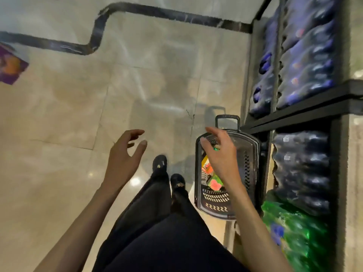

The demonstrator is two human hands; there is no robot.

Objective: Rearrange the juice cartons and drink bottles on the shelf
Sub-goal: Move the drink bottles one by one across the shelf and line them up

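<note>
Person is standing on tiled floor, looking down past black shoes.

Left hand is hanging in the air at 11 o'clock of the shoes, with the fingers loosely curved, the thumb apart, and nothing in it.

Right hand is hovering over the basket, with the fingers spread and not closing round anything. The green speck at its palm is too blurred to identify.

The basket is sitting on the floor at 1 o'clock of the shoes, just beside the shelf, handle at its 12 o'clock end. Colourful cartons are lying inside it, partly behind the right hand.

The shelf is running along 3 o'clock, carrying wrapped dark bottle packs and a green bottle pack at 5 o'clock.

A purple item is showing at 10 o'clock on the frame edge.
</note>
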